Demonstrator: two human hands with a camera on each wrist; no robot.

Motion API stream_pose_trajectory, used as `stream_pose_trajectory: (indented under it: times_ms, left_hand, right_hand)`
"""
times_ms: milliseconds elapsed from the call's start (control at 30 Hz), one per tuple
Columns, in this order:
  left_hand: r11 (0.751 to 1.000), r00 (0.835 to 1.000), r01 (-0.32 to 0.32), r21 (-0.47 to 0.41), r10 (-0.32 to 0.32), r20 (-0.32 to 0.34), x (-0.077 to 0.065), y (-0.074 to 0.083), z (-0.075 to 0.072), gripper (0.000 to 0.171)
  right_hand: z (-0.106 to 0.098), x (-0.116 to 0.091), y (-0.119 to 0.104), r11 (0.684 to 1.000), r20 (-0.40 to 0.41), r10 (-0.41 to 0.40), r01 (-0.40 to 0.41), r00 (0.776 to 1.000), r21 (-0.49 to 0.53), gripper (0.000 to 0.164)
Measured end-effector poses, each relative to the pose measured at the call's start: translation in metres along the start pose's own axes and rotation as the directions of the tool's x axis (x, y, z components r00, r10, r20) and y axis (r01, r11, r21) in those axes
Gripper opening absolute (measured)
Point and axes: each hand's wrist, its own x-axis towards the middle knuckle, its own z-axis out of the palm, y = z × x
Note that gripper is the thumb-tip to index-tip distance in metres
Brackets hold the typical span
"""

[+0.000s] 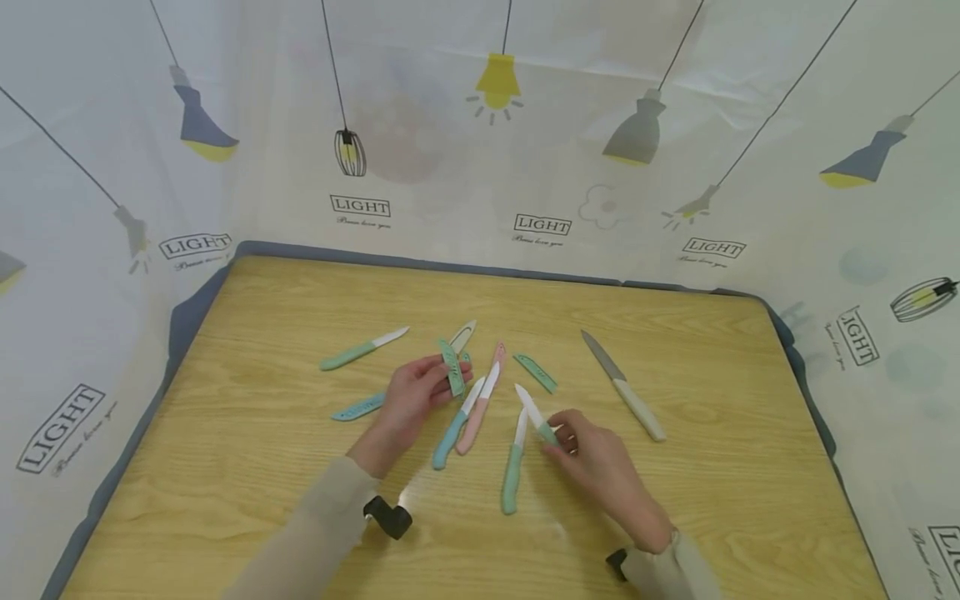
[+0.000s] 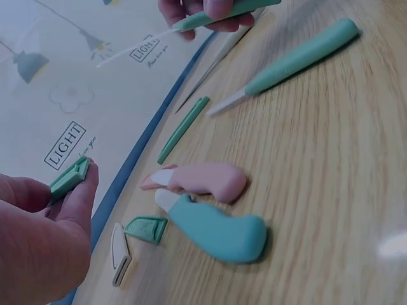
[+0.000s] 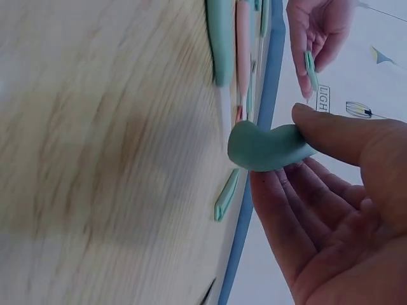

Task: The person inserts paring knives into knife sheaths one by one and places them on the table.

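Note:
My left hand pinches a green knife sheath between thumb and fingers, above the table. In my right hand is a paring knife with a green handle, its pale blade pointing up and left toward the sheath, still apart from it. Below that blade lies another green-handled knife. Between the hands rest a blue-handled knife and a pink-handled knife, whose tip overlaps a pink sheath. Near the left fingers lie a cream sheath and another green sheath.
A third loose green sheath lies behind the right hand. To the right is a longer knife with a cream handle and grey blade. On the left are a green-handled knife and a blue sheath. Printed cloth surrounds the wooden table.

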Motion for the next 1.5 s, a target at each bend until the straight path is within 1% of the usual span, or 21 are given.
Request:
stream_pose_trajectory:
  times_ms: [100, 200, 400, 500, 767, 1033, 1233, 1333, 1500]
  left_hand:
    - [1.0, 1.0, 0.004, -0.019, -0.004, -0.002, 0.001, -0.002, 0.004, 0.037]
    - [0.999, 1.0, 0.012, -0.033, -0.012, -0.01, 0.001, -0.003, 0.008, 0.036]
    - [0.999, 1.0, 0.007, -0.041, -0.007, -0.011, 0.0, -0.005, 0.013, 0.034]
    - [0.999, 1.0, 0.005, -0.044, -0.006, -0.014, 0.0, -0.005, 0.014, 0.034]
    - [0.999, 1.0, 0.008, -0.044, -0.009, -0.015, -0.003, -0.002, 0.018, 0.038]
    - [0.998, 1.0, 0.012, -0.067, -0.013, -0.017, -0.003, -0.002, 0.022, 0.04]
    - [0.996, 1.0, 0.017, -0.091, -0.018, -0.008, -0.005, 0.0, 0.024, 0.041]
    - [0.994, 0.999, 0.027, -0.11, -0.029, -0.017, -0.004, 0.0, 0.025, 0.042]
    - [0.995, 0.999, 0.011, -0.104, -0.016, -0.042, -0.003, -0.001, 0.029, 0.041]
  right_hand:
    - [0.002, 0.002, -0.005, 0.999, -0.004, -0.021, 0.021, 1.0, 0.033, 0.03]
    - [0.005, 0.004, -0.01, 0.997, -0.009, -0.033, 0.034, 0.999, 0.067, 0.024]
    - [0.011, 0.005, -0.02, 0.986, -0.013, -0.028, 0.03, 1.0, 0.163, 0.018]
    - [0.014, 0.005, -0.024, 0.984, 0.0, -0.021, 0.021, 1.0, 0.179, 0.017]
    - [0.018, 0.006, -0.029, 0.973, 0.051, -0.035, 0.023, 0.998, 0.23, 0.018]
    - [0.021, 0.006, -0.029, 0.975, 0.064, -0.031, 0.016, 0.997, 0.224, 0.022]
    - [0.02, 0.007, -0.033, 0.976, 0.058, -0.035, 0.021, 0.998, 0.216, 0.02]
    - [0.019, 0.008, -0.035, 0.976, 0.051, -0.034, 0.022, 0.998, 0.217, 0.02]
    - [0.018, 0.009, -0.038, 0.974, 0.047, -0.023, 0.011, 0.999, 0.226, 0.021]
